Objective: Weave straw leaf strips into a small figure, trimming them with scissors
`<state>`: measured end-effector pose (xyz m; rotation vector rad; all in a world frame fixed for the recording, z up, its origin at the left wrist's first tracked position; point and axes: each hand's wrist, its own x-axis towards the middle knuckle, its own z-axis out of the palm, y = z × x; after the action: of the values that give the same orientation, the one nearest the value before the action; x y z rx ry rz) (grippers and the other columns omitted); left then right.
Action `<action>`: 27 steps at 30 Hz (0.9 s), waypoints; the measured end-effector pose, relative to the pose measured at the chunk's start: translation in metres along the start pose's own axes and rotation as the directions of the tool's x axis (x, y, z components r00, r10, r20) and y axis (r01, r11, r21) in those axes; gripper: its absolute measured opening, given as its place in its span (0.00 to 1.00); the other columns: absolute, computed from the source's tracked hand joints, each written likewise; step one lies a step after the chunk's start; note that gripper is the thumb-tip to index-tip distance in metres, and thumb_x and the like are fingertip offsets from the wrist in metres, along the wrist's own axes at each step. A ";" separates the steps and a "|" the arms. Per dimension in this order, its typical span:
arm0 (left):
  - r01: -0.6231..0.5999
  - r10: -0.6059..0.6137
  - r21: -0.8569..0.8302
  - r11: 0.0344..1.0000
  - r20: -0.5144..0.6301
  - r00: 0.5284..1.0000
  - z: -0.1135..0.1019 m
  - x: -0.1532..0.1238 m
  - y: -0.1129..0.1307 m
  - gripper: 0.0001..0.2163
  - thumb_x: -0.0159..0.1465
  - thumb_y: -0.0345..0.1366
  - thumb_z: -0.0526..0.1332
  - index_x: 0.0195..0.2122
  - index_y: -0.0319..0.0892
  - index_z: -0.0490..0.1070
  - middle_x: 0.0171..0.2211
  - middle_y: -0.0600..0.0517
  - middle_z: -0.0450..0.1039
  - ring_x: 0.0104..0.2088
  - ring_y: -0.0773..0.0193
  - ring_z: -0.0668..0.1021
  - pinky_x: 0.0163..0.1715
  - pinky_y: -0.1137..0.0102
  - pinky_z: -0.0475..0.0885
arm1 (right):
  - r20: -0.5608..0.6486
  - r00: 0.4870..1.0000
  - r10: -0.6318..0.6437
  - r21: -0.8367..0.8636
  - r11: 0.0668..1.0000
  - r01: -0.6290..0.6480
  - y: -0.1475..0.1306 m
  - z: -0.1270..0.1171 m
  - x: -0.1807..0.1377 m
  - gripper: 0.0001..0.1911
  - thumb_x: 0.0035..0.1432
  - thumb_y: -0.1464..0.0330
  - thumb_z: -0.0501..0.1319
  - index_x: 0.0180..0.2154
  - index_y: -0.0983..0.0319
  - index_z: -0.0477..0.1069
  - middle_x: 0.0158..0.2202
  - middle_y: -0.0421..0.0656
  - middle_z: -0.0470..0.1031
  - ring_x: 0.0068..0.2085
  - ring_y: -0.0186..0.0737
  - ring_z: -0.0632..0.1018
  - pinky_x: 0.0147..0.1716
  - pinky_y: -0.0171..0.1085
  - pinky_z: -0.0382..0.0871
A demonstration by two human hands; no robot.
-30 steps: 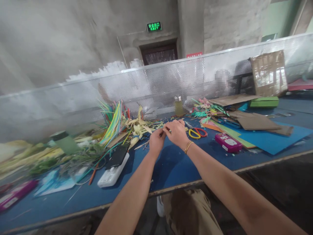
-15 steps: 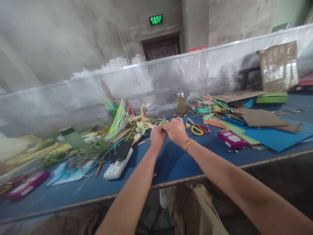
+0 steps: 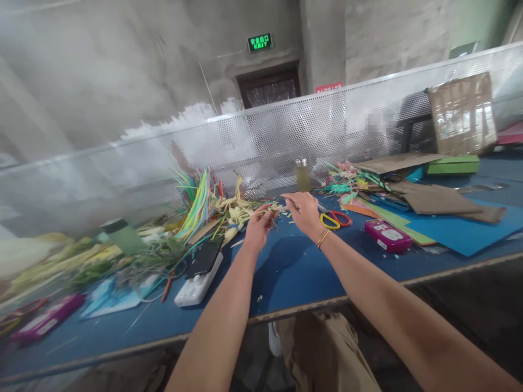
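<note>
My left hand [image 3: 258, 226] is closed in a pinch on a pale straw-coloured strip [image 3: 279, 208], too small to make out in detail. The strip reaches across to my right hand [image 3: 305, 212], which wears a gold bracelet on the wrist. Its bent fingers meet the strip's other end, the contact partly hidden behind them. Just beyond my left hand lies a pile of pale yellow dried-looking strips [image 3: 235, 211]. Scissors [image 3: 335, 219] with yellow and red handles rest on the blue table [image 3: 294, 283] right of my right hand.
On the left lie a black phone [image 3: 205, 256] on a white power strip [image 3: 199, 283], colourful pipe-like stems [image 3: 199, 204] and a green-capped bottle [image 3: 122, 235]. A purple box [image 3: 388, 236], blue card [image 3: 469, 228] and cardboard [image 3: 441, 197] lie right. A perforated metal screen [image 3: 278, 136] borders the back.
My hands, pressed together before, have drawn apart, the right one moving right. The pale strip now shows between them. The view has tilted slightly.
</note>
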<state>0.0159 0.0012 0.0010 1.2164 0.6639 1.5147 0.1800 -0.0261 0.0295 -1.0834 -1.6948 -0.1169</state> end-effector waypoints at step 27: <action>-0.066 0.066 -0.009 0.998 -0.042 0.997 0.012 -0.006 0.003 0.25 0.42 0.30 0.73 0.43 0.41 0.72 0.37 0.50 0.78 0.37 0.65 0.78 0.37 0.70 0.68 | 0.131 0.988 0.080 0.208 0.972 -0.106 0.004 0.007 -0.001 0.05 0.54 0.67 0.64 0.35 0.60 0.73 0.33 0.40 0.79 0.38 0.38 0.78 0.48 0.42 0.60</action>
<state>0.0255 -0.0077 0.0059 1.2119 0.6480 1.6007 0.1780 -0.0205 0.0238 -1.0224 -1.7165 0.1920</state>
